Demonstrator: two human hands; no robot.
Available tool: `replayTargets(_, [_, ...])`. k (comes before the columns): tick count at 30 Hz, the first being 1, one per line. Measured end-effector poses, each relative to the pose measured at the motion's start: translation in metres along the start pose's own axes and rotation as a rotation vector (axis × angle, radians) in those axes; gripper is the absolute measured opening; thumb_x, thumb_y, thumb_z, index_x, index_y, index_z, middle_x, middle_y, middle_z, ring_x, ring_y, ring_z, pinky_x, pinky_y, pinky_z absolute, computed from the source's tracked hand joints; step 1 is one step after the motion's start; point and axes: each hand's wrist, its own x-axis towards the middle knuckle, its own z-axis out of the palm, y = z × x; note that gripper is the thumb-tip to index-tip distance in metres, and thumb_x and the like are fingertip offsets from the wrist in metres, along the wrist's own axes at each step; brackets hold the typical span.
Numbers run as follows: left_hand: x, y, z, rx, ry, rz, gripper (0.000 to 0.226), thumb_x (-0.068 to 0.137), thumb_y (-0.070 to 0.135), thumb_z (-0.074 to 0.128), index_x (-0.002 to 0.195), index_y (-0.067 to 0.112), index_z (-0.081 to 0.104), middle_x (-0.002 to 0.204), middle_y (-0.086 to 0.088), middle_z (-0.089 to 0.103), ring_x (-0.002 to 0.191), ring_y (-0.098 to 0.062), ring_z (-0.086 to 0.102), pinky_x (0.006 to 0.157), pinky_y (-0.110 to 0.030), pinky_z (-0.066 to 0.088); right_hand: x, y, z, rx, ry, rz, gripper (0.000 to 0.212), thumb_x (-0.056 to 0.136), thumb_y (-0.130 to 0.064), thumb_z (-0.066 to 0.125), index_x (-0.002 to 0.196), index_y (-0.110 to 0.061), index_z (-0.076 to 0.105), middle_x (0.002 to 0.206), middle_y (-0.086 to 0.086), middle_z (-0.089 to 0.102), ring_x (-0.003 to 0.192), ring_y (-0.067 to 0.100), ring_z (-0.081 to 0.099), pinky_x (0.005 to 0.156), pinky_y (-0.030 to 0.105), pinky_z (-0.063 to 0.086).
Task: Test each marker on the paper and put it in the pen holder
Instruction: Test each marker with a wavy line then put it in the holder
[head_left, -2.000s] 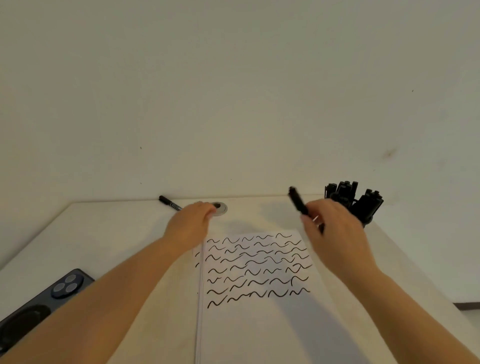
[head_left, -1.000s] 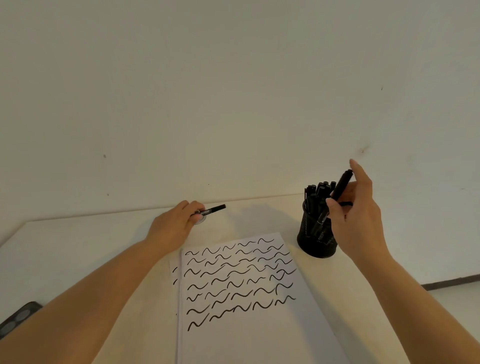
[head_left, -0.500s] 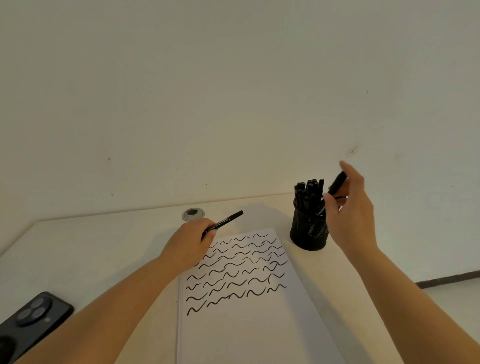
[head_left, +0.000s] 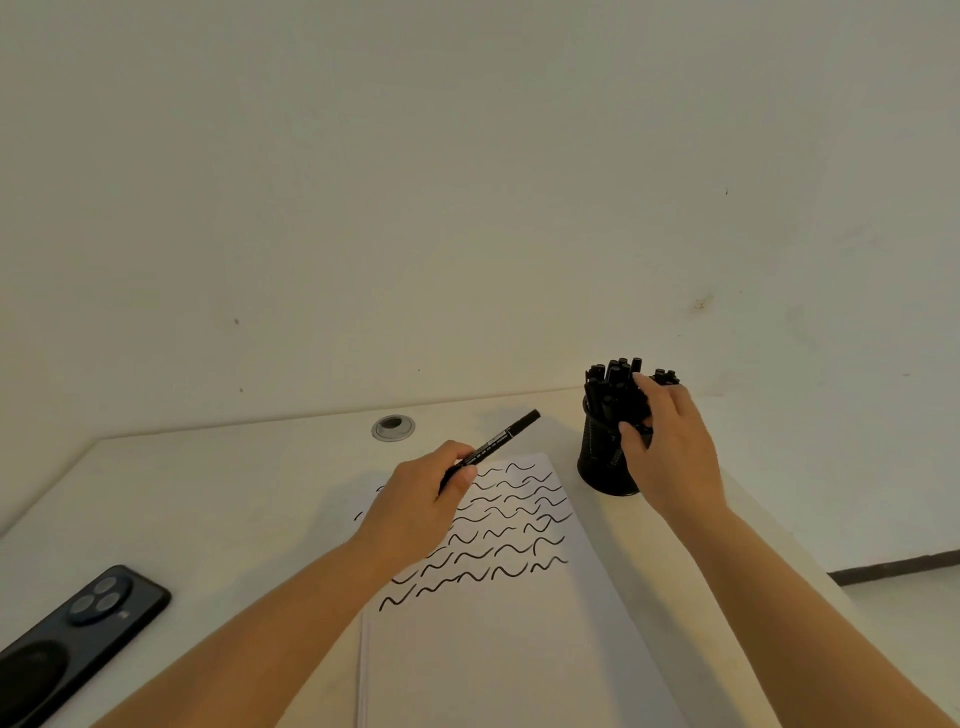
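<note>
1. The left hand (head_left: 415, 506) grips a black marker (head_left: 496, 444) between thumb and fingers, over the far left part of the paper (head_left: 519, 623); the marker tilts up and away toward the far right, its capped end raised clear of the sheet

2. The right hand (head_left: 670, 452) is at the pen holder (head_left: 602, 462), its thumb against the holder's near side and its fingers curled over the bunch of markers (head_left: 615, 384) standing in it (whether it pinches one marker or merely rests on them, I cannot tell)

3. The pen holder is a black mesh cup standing upright near the far right corner of the counter (head_left: 234, 509), just beside the paper's far right corner but not on it; it is packed with black markers, caps pointing up

4. The paper lies in the middle of the counter, reaching to the near edge; its far half carries rows of black wavy strokes, its near half is blank

5. A dark phone (head_left: 78, 639) lies camera side up near the left edge of the counter, well apart from the paper; a round grey cable grommet (head_left: 393, 427) sits in the counter close to the far edge, beyond the left hand
</note>
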Motion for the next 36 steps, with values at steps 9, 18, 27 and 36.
replayTargets(9, [-0.031, 0.046, 0.018, -0.214, 0.029, -0.022, 0.015, 0.092, 0.029, 0.048, 0.078, 0.03, 0.052, 0.056, 0.013, 0.053, 0.046, -0.001, 0.041, 0.046, -0.013, 0.032, -0.058, -0.056, -0.002, 0.459, -0.148, 0.003, 0.017, 0.089, -0.031, 0.052, 0.081, -0.024, 0.065, 0.066, -0.015, 0.055, 0.065, 0.002, 0.05, 0.059, 0.018, 0.036])
replayTargets(18, [-0.067, 0.056, 0.019, -0.104, 0.04, -0.029, 0.015, 0.091, 0.036, 0.046, 0.095, 0.032, 0.06, 0.068, 0.014, 0.059, 0.063, -0.006, 0.054, 0.06, -0.025, 0.043, -0.087, -0.07, 0.007, 0.85, -0.172, 0.373, 0.026, 0.093, -0.025, 0.047, 0.072, -0.016, 0.061, 0.047, -0.007, 0.055, 0.044, 0.001, 0.045, 0.044, 0.012, 0.037])
replayTargets(27, [-0.062, 0.063, 0.013, -0.249, -0.202, -0.201, 0.031, 0.094, 0.03, 0.041, 0.067, 0.03, 0.056, 0.047, 0.012, 0.049, 0.045, -0.004, 0.046, 0.054, -0.02, 0.039, -0.096, -0.068, 0.017, 0.778, -0.344, 0.407, 0.039, 0.093, -0.03, 0.047, 0.059, -0.012, 0.053, 0.038, -0.007, 0.045, 0.038, 0.005, 0.038, 0.043, 0.015, 0.031])
replayTargets(36, [-0.06, 0.014, -0.005, -0.288, -0.088, -0.363, 0.033, 0.097, 0.022, 0.039, 0.07, 0.019, 0.058, 0.057, 0.01, 0.062, 0.05, -0.002, 0.053, 0.057, -0.018, 0.041, -0.072, -0.01, 0.007, 0.587, -0.066, 0.425, 0.022, 0.087, -0.025, 0.054, 0.066, -0.017, 0.057, 0.048, -0.005, 0.05, 0.04, 0.002, 0.042, 0.048, 0.025, 0.034])
